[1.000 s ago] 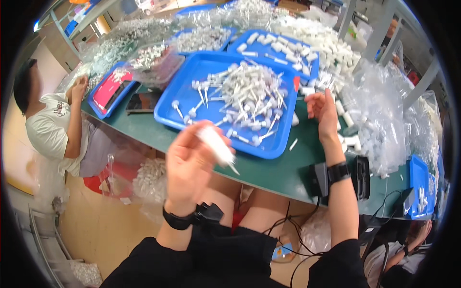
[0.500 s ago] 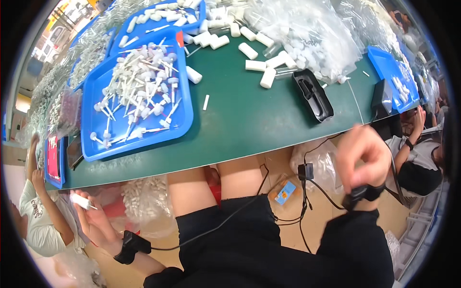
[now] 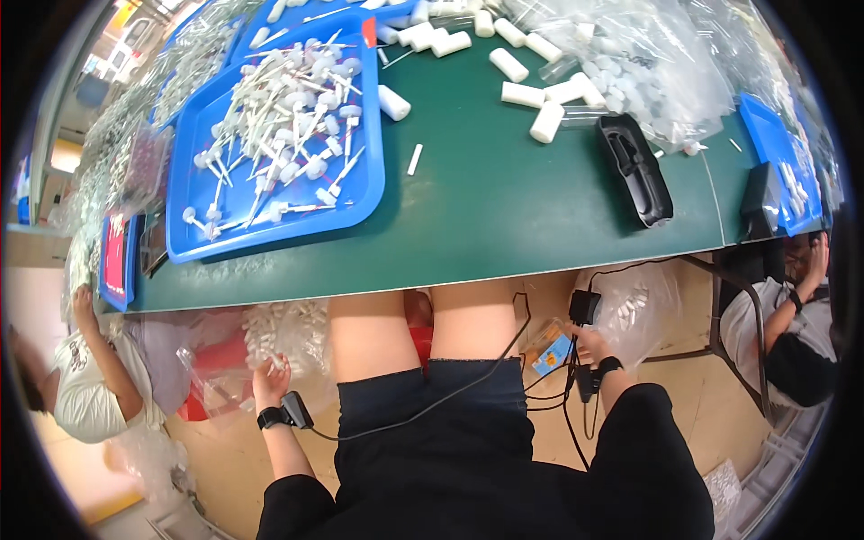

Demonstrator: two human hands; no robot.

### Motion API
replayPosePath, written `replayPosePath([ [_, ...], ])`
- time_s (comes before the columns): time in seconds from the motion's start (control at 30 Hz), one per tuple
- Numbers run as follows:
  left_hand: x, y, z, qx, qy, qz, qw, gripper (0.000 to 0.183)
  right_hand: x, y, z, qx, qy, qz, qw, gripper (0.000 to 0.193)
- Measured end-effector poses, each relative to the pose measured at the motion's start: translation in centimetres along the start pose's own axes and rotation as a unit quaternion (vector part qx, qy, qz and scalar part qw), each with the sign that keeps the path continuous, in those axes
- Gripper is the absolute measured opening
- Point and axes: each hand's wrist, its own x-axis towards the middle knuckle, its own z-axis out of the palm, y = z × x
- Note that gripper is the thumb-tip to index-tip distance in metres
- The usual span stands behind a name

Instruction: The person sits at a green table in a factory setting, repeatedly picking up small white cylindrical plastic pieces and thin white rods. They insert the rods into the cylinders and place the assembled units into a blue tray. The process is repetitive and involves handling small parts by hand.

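Note:
My left hand (image 3: 271,382) is below the table edge, beside a clear bag of small white pieces (image 3: 286,328). Its fingers are curled upward, with something small and whitish at the fingertips that is too blurred to name. My right hand (image 3: 594,345) is low, under the table's front edge, its fingers stretched toward a small black box (image 3: 584,307) with cables. Whether they touch it is unclear. On the table, a blue tray (image 3: 372,171) holds a heap of thin white sticks with round pale heads (image 3: 288,117).
White cylinders (image 3: 508,64) lie scattered at the back of the green table (image 3: 504,207), beside a large clear bag (image 3: 666,63). A black holder (image 3: 635,169) stands at the right. Cables (image 3: 569,396) hang by my right hand. Co-workers (image 3: 99,378) sit at both sides.
My left hand has moved right, toward the bag; the white cylinder with a thin tip no longer shows clearly in it. My right hand has dropped from the table edge to beside the cables.

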Motion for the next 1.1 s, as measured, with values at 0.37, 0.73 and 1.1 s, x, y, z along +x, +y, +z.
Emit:
replayPosePath([
  [0.37,0.7,-2.9,0.2,0.161,-0.075,-0.051,0.983,0.038,11.7,5.5,6.3,0.173,0.324,-0.014,0.93,0.046],
  [0.73,12.5,-8.8,-2.0,0.49,0.034,-0.051,0.87,0.053,-3.1,8.8,2.3,0.118,0.53,-0.047,0.838,0.043],
  [1.1,14.9,-11.8,1.9,0.519,-0.093,-0.068,0.847,0.07,-17.5,13.8,-8.4,0.245,0.805,-0.256,0.475,0.022],
])
